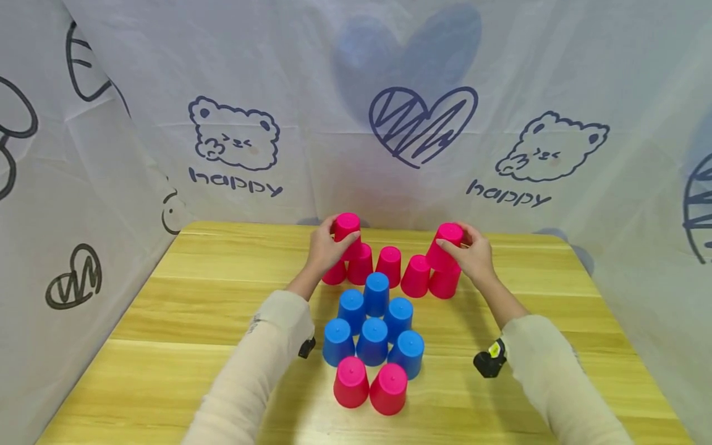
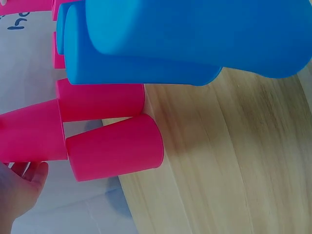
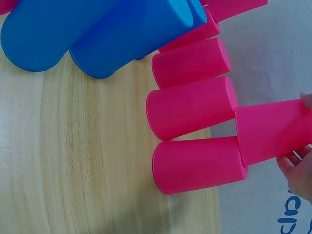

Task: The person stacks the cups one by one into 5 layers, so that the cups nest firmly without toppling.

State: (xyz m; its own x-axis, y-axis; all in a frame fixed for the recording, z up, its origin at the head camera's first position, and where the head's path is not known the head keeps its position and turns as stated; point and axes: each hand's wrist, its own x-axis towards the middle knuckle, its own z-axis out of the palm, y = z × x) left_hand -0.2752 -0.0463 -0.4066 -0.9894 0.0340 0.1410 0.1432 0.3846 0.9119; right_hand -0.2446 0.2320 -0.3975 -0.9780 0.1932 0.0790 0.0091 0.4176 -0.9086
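Upside-down pink cups stand in a row at the back of the table, among them a left end cup [image 1: 334,272] and a right end cup [image 1: 444,283]. My left hand [image 1: 325,248] grips an upside-down pink cup [image 1: 347,230] over the row's left end. In the left wrist view this held cup [image 2: 31,131] has its rim at the bases of two cups below. My right hand [image 1: 474,254] grips another pink cup [image 1: 446,242] over the right end. The right wrist view shows that held cup [image 3: 273,130] with its rim against the bases of two neighbouring cups.
Several upside-down blue cups [image 1: 372,341] stand in a triangular group between my forearms. Two pink cups [image 1: 351,383] stand side by side in front of them. The wooden table [image 1: 211,309] ends at a white printed cloth [image 1: 328,154] behind.
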